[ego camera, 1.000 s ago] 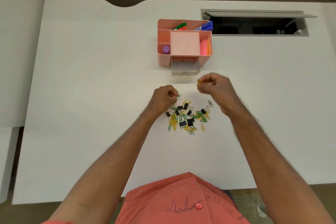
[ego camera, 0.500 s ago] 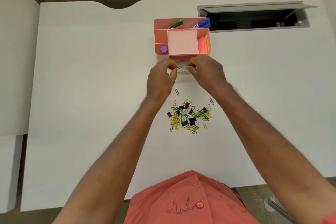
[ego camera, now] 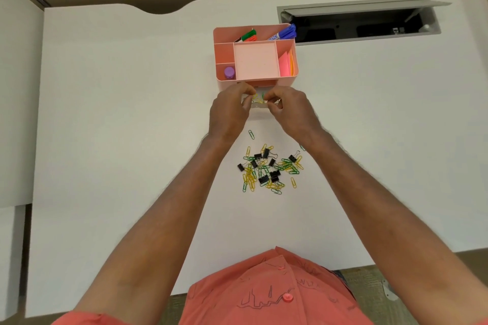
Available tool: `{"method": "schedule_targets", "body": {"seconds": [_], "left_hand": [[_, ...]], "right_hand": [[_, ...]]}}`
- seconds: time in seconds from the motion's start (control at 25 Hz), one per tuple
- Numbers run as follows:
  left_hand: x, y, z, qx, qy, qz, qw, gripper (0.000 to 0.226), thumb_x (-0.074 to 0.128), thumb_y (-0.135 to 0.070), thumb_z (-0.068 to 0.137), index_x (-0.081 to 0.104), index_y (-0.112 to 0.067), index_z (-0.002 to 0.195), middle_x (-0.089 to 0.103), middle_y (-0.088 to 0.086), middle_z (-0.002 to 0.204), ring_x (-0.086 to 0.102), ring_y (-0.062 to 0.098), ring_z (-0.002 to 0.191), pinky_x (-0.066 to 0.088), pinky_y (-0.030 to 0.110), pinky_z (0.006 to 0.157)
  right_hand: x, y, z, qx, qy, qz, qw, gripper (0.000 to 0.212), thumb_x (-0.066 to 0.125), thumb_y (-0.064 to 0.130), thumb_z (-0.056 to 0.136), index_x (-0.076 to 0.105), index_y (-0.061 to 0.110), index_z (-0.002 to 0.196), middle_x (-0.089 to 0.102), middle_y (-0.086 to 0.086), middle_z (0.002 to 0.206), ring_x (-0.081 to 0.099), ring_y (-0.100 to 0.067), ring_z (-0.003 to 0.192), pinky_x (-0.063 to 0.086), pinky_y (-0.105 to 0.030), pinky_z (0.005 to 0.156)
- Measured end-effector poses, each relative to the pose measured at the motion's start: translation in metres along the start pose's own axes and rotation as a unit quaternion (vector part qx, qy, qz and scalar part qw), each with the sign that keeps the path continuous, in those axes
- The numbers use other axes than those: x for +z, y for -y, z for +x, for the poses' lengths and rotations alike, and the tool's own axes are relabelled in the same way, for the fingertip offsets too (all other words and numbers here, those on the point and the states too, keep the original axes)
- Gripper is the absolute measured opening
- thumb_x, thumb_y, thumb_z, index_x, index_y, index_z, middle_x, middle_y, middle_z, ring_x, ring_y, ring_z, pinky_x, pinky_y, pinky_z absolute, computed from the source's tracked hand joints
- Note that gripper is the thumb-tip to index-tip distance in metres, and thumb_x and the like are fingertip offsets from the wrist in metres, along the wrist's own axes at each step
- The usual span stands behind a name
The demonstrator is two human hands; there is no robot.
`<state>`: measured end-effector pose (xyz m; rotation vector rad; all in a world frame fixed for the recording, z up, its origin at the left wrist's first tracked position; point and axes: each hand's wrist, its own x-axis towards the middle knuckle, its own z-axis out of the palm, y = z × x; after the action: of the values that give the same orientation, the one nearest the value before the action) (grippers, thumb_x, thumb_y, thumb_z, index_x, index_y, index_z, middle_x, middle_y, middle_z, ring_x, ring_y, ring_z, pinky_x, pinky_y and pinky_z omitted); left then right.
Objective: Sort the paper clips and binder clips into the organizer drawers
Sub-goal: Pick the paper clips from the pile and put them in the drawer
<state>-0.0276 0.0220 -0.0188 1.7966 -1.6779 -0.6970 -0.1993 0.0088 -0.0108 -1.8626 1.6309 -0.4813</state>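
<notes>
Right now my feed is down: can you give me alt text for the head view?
Both hands, left hand and right hand, meet over the clear drawer pulled out of the pink organizer, with yellow and green paper clips at the fingertips. A mixed pile of clips lies on the white desk nearer the person.

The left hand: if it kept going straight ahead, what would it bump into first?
Most likely the pink organizer front wall: the left hand hovers over the clear drawer, fingers pointing toward it. Depth is uncertain.
</notes>
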Motion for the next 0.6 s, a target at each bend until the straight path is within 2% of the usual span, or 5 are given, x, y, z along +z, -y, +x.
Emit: {"method": "schedule_targets", "body": {"seconds": [0.12,0.2,0.28,0.44,0.6], "left_hand": [[-0.002,0.006,-0.023,0.016,-0.048,-0.025,0.998,0.011,0.062,-0.017,0.094,0.066,-0.024,0.102,0.064,-0.010,0.105,0.056,0.007,0.071,0.051,0.028,0.068],[0.000,0.013,-0.045,0.011,-0.050,-0.036,0.998,0.009,0.060,-0.018,0.096,0.064,-0.025,0.101,0.062,-0.011,0.104,0.057,0.010,0.068,0.052,0.029,0.066],[0.005,0.020,-0.066,-0.006,-0.009,-0.037,0.999,0.009,0.060,-0.017,0.096,0.064,-0.025,0.101,0.063,-0.011,0.101,0.057,0.009,0.068,0.054,0.033,0.067],[0.014,0.028,-0.103,-0.042,0.058,-0.034,0.997,0.010,0.062,-0.022,0.094,0.062,-0.030,0.100,0.061,-0.015,0.094,0.056,0.006,0.069,0.048,0.027,0.065],[0.022,0.033,-0.143,-0.085,0.085,-0.007,0.993,0.008,0.062,-0.031,0.093,0.056,-0.031,0.088,0.060,-0.013,0.084,0.056,0.005,0.075,0.046,0.025,0.063]], "right_hand": [[-0.001,0.003,-0.004,-0.016,-0.016,-0.016,1.000,0.018,0.066,0.016,0.096,0.071,0.023,0.111,0.068,0.006,0.110,0.059,-0.005,0.079,0.053,-0.025,0.077],[-0.005,0.000,-0.014,-0.026,-0.050,-0.010,0.998,0.016,0.064,0.016,0.096,0.069,0.025,0.109,0.064,0.007,0.110,0.060,-0.004,0.076,0.051,-0.023,0.072],[-0.009,-0.008,-0.031,-0.010,-0.076,0.008,0.997,0.013,0.063,0.016,0.096,0.067,0.025,0.104,0.062,0.006,0.105,0.060,-0.003,0.075,0.053,-0.023,0.069],[-0.002,-0.040,-0.089,0.065,-0.035,0.006,0.997,0.012,0.063,0.015,0.093,0.066,0.027,0.097,0.061,0.008,0.095,0.060,0.000,0.074,0.055,-0.028,0.071],[0.015,-0.071,-0.145,0.149,-0.037,0.001,0.988,0.014,0.066,0.013,0.091,0.061,0.022,0.101,0.056,0.005,0.099,0.059,-0.009,0.080,0.057,-0.041,0.076]]}}
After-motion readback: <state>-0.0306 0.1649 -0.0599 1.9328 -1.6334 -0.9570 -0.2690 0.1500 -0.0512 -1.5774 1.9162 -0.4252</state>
